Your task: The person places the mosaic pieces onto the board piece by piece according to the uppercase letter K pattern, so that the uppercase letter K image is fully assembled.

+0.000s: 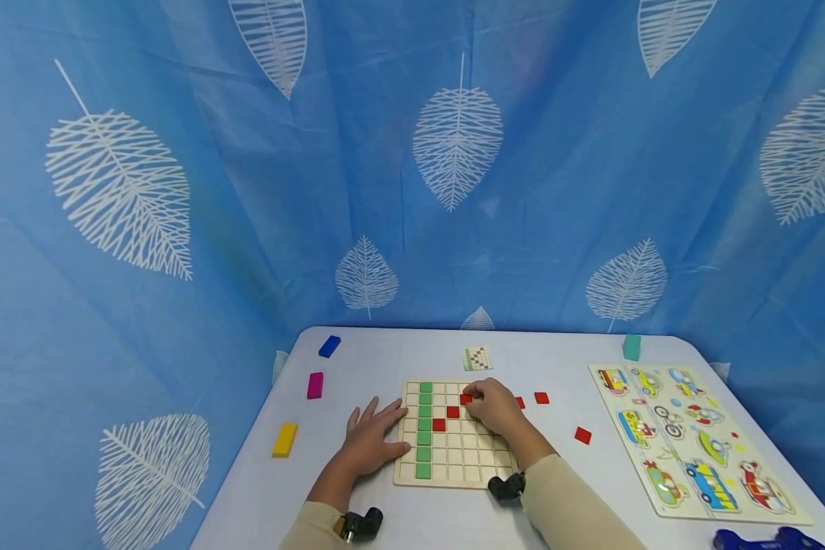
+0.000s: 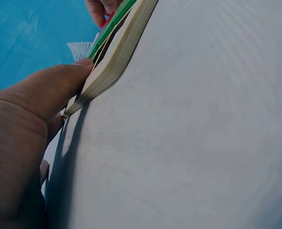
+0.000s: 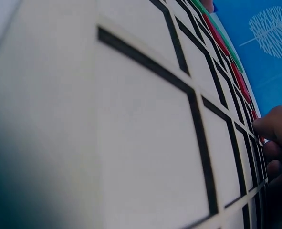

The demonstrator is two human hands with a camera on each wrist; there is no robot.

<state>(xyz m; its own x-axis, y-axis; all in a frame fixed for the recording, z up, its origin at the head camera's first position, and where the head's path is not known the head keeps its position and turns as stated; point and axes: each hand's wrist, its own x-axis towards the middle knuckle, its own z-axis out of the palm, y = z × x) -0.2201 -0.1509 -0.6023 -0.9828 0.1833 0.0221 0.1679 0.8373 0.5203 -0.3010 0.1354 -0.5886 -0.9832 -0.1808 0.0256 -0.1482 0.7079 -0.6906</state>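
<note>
A wooden grid board (image 1: 467, 483) lies flat on the table. A column of green square tiles (image 1: 423, 438) fills cells near its left side. Two red tiles, one of them lower (image 1: 439, 425) and one higher (image 1: 453, 412), climb diagonally to the right. My right hand (image 1: 498, 409) pinches another red tile (image 1: 466, 399) at the upper end of that diagonal; its fingers partly hide the tile. My left hand (image 1: 373, 441) rests at the board's left edge with fingers spread. In the left wrist view its thumb (image 2: 67, 83) touches the board's edge.
Loose red tiles (image 1: 541, 398) lie right of the board. A small pattern card (image 1: 477, 358) sits behind it. Blue (image 1: 329, 347), magenta (image 1: 315, 386) and yellow (image 1: 285, 440) blocks stand left. At right are a picture puzzle (image 1: 674, 451), a teal block (image 1: 632, 347) and a dark blue object (image 1: 763, 541).
</note>
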